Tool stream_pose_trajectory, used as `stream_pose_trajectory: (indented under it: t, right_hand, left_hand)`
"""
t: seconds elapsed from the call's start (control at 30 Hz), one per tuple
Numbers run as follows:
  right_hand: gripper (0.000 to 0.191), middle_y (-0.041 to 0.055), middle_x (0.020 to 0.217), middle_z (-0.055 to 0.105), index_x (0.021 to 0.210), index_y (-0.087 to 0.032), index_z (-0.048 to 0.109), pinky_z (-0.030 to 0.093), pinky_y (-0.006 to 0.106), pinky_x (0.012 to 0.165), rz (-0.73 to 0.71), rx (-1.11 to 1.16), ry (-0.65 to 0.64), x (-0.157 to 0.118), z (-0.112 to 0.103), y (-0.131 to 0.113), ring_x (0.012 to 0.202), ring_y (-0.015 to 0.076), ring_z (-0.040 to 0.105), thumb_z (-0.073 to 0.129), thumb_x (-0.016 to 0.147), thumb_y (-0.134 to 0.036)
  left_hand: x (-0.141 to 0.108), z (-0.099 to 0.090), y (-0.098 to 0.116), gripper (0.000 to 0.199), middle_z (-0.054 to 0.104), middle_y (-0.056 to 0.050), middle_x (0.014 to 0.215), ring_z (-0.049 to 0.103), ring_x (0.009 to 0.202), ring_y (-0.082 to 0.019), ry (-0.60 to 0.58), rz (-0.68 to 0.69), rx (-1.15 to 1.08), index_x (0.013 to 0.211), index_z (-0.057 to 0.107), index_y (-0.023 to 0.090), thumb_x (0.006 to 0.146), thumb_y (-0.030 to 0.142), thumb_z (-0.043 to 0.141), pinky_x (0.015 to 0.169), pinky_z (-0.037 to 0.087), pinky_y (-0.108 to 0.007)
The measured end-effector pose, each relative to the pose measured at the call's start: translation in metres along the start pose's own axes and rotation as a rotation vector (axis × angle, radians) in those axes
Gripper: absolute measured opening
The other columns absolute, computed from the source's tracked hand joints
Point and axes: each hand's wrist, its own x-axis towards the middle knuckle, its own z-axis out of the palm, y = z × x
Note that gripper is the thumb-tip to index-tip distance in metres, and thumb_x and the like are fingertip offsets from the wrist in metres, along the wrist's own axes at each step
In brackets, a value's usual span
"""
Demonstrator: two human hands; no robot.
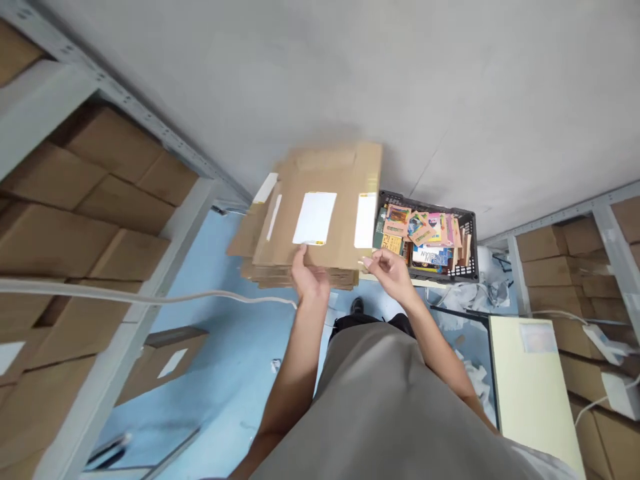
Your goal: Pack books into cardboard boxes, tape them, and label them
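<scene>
A flattened cardboard box [310, 173] with white labels lies on top of a stack of similar folded cardboard [300, 275]. My left hand [313, 280] grips its near edge, thumb on top just below the middle white label [315, 218] and the other fingers mostly hidden. At the near right corner, my right hand [393, 272] is closed, thumb and fingers pinched at the cardboard edge. Just beyond that hand stands a black plastic crate [469, 257] holding several colourful packets and booklets [430, 230].
Shelves of brown boxes [85, 220] rise on the left, with more boxes [550, 263] on the right. A pale cable [200, 295] crosses from the left. A grey wall [375, 80] stands behind. A cream tabletop [535, 380] and crumpled white material [475, 380] are at right.
</scene>
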Motion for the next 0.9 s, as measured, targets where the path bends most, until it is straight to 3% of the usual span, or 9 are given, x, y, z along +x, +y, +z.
stream_pose_trajectory:
  t: [0.13, 0.23, 0.37, 0.43, 0.57, 0.73, 0.9]
  right_hand:
    - [0.064, 0.0005, 0.073, 0.071, 0.08, -0.027, 0.062, 0.058, 0.035, 0.076, 0.132, 0.032, 0.242, -0.057, -0.05, 0.032, 0.074, 0.0218, 0.072, 0.081, 0.085, -0.088]
    - [0.066, 0.0031, 0.075, 0.074, 0.079, -0.027, 0.065, 0.058, 0.036, 0.076, 0.254, 0.039, 0.412, -0.107, -0.081, 0.06, 0.077, 0.0241, 0.074, 0.081, 0.082, -0.091]
    - [0.064, 0.0058, 0.082, 0.08, 0.088, -0.025, 0.073, 0.062, 0.038, 0.082, 0.358, 0.081, 0.599, -0.183, -0.115, 0.086, 0.082, 0.025, 0.076, 0.08, 0.084, -0.089]
    - [0.064, 0.0066, 0.084, 0.081, 0.093, -0.024, 0.075, 0.063, 0.04, 0.084, 0.367, 0.099, 0.758, -0.225, -0.137, 0.096, 0.083, 0.0253, 0.077, 0.081, 0.084, -0.088]
    - [0.064, 0.0086, 0.086, 0.083, 0.098, -0.024, 0.077, 0.065, 0.043, 0.087, 0.35, 0.063, 1.111, -0.324, -0.195, 0.114, 0.086, 0.0272, 0.079, 0.08, 0.085, -0.087]
    - [0.061, 0.0103, 0.091, 0.084, 0.102, -0.023, 0.078, 0.066, 0.046, 0.092, 0.312, 0.018, 1.344, -0.444, -0.27, 0.132, 0.091, 0.0284, 0.08, 0.078, 0.088, -0.083]
    - [0.057, 0.0163, 0.118, 0.086, 0.118, -0.022, 0.079, 0.065, 0.053, 0.106, 0.279, -0.011, 1.573, -0.534, -0.331, 0.14, 0.113, 0.0312, 0.081, 0.078, 0.092, -0.073]
  left_hand:
    - [-0.039, 0.034, -0.028, 0.029, 0.086, -0.006, 0.116, 0.079, 0.124, -0.026, -0.242, -0.071, 0.131, 0.099, 0.079, 0.022, 0.075, 0.031, 0.091, 0.108, 0.063, -0.036]
    - [-0.079, 0.056, -0.067, 0.04, 0.087, -0.007, 0.118, 0.08, 0.119, -0.026, -0.453, -0.214, 0.248, 0.106, 0.081, 0.022, 0.07, 0.033, 0.096, 0.104, 0.064, -0.034]
    - [-0.141, 0.074, -0.122, 0.043, 0.086, -0.007, 0.115, 0.08, 0.12, -0.028, -0.627, -0.36, 0.397, 0.105, 0.079, 0.023, 0.067, 0.034, 0.096, 0.103, 0.064, -0.037]
    - [-0.172, 0.08, -0.143, 0.044, 0.085, -0.007, 0.114, 0.079, 0.121, -0.03, -0.672, -0.356, 0.455, 0.104, 0.077, 0.024, 0.065, 0.032, 0.095, 0.104, 0.065, -0.04]
    - [-0.233, 0.092, -0.173, 0.052, 0.084, -0.007, 0.117, 0.079, 0.118, -0.03, -0.76, -0.207, 0.541, 0.11, 0.076, 0.024, 0.063, 0.034, 0.096, 0.106, 0.066, -0.043]
    - [-0.326, 0.095, -0.22, 0.061, 0.084, -0.008, 0.124, 0.078, 0.12, -0.029, -0.92, -0.097, 0.577, 0.12, 0.075, 0.024, 0.064, 0.038, 0.095, 0.11, 0.064, -0.043]
    - [-0.44, 0.077, -0.28, 0.06, 0.086, -0.007, 0.113, 0.08, 0.12, -0.032, -1.195, -0.343, 0.686, 0.116, 0.08, 0.022, 0.06, 0.037, 0.099, 0.11, 0.065, -0.04]
